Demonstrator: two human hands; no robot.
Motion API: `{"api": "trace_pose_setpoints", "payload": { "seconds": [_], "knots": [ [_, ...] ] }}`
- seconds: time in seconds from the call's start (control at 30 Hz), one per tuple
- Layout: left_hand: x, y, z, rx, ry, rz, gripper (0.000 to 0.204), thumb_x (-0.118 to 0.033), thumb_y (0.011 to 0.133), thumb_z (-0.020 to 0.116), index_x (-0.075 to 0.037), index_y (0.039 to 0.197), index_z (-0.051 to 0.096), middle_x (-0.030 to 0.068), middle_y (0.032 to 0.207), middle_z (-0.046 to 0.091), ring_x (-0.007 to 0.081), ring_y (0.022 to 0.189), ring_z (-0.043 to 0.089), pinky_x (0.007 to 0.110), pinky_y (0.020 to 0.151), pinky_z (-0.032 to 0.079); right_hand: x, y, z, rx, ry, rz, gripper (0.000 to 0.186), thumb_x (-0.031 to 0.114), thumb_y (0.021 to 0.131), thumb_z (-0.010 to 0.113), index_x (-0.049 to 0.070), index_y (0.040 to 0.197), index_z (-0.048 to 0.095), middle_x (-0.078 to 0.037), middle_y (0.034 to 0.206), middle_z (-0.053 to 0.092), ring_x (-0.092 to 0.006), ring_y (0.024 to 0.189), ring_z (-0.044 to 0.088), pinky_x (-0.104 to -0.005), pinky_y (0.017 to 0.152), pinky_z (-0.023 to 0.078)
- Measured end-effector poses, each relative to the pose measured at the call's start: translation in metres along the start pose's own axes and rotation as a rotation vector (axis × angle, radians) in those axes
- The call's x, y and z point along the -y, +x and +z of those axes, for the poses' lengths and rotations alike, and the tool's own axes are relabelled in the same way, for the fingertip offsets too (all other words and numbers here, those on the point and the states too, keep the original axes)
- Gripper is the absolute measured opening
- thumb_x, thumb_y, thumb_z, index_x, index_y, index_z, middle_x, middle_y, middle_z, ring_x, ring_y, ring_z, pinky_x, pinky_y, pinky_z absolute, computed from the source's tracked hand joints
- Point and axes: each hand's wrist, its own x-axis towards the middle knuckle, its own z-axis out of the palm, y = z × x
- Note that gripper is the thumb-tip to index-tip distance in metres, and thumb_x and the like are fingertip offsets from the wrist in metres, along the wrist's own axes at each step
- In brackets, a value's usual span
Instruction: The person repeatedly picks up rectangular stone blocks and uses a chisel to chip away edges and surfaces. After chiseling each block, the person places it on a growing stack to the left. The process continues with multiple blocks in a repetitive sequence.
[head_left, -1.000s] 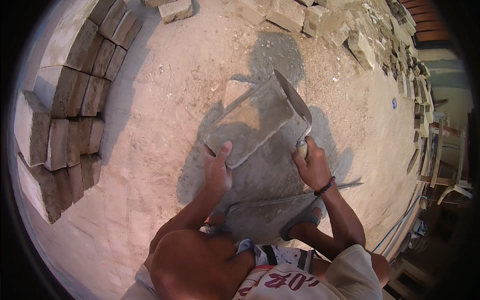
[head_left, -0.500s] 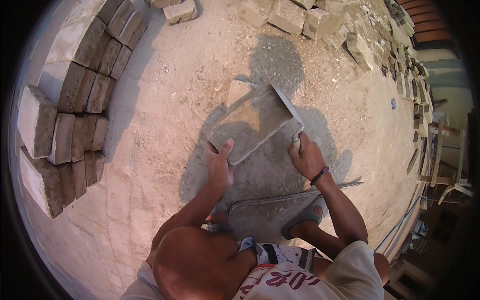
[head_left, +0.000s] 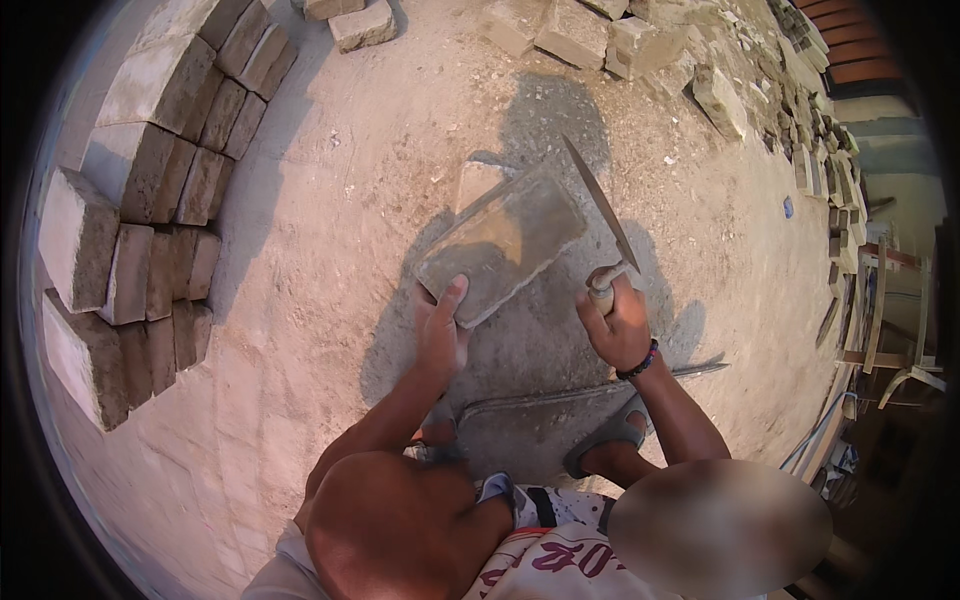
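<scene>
My left hand [head_left: 440, 325] grips the near left end of a grey rectangular brick [head_left: 515, 235], its thumb on the upper face and its fingers out of sight beneath. The brick is held tilted above the ground, its far end pointing up and right. In my right hand [head_left: 622, 325] is a trowel [head_left: 606, 212], the fist wrapped round its wooden handle. The trowel's blade stands nearly edge-on just right of the brick, apart from it. Behind the brick, a paler block [head_left: 482, 183] is partly hidden.
Stacked bricks [head_left: 150, 175] rise along the left. Loose blocks [head_left: 572, 32] and rubble lie at the far side, with more bricks [head_left: 840, 200] down the right. A dark thin-edged sheet or pan [head_left: 540, 425] lies by my sandalled feet. Wooden frames [head_left: 880, 310] stand far right.
My right hand has turned and drawn the trowel off the brick's right end, so a gap now shows between them. The left hand and brick have hardly moved.
</scene>
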Motion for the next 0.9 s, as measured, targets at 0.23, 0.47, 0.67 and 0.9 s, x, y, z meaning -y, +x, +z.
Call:
{"api": "trace_pose_setpoints", "payload": {
  "seconds": [0.23,0.47,0.67,0.9],
  "knots": [
    [-0.002,-0.003,0.000,-0.018,-0.024,0.047,0.061,-0.012,0.092,0.067,-0.005,0.139,0.029,0.0165,0.133,0.047,0.0263,0.121,0.054,0.041,0.099,0.051,0.013,0.005,-0.009,0.023,0.013,0.108,0.030,0.022,0.092,0.064,-0.004,0.103,0.052,-0.023,0.068,0.061,-0.0410,0.069,0.067,-0.0454,0.062,0.050],
    [0.000,-0.001,-0.007,-0.025,0.010,0.037,0.064,-0.013,0.091,0.068,-0.005,0.140,0.027,0.0167,0.133,0.046,0.0272,0.122,0.053,0.043,0.100,0.051,0.024,0.019,-0.006,0.110,-0.016,0.289,0.031,0.022,0.092,0.064,-0.003,0.106,0.053,-0.024,0.073,0.063,-0.0421,0.071,0.067,-0.0431,0.062,0.051],
    [-0.002,0.003,0.000,0.032,-0.008,0.026,0.062,-0.013,0.091,0.068,-0.006,0.140,0.029,0.0168,0.133,0.046,0.0270,0.123,0.053,0.042,0.100,0.050,-0.030,-0.003,0.006,0.072,-0.170,0.283,0.028,0.022,0.092,0.064,-0.002,0.100,0.052,-0.024,0.072,0.063,-0.0446,0.071,0.066,-0.0467,0.061,0.051],
    [-0.001,-0.001,0.002,-0.006,0.020,0.025,0.062,-0.012,0.091,0.067,-0.007,0.140,0.030,0.0158,0.133,0.046,0.0268,0.122,0.053,0.042,0.102,0.048,-0.011,-0.026,0.018,0.131,-0.159,0.373,0.028,0.022,0.092,0.062,-0.002,0.102,0.051,-0.027,0.074,0.063,-0.0467,0.074,0.064,-0.0508,0.064,0.049]
  ]
}}
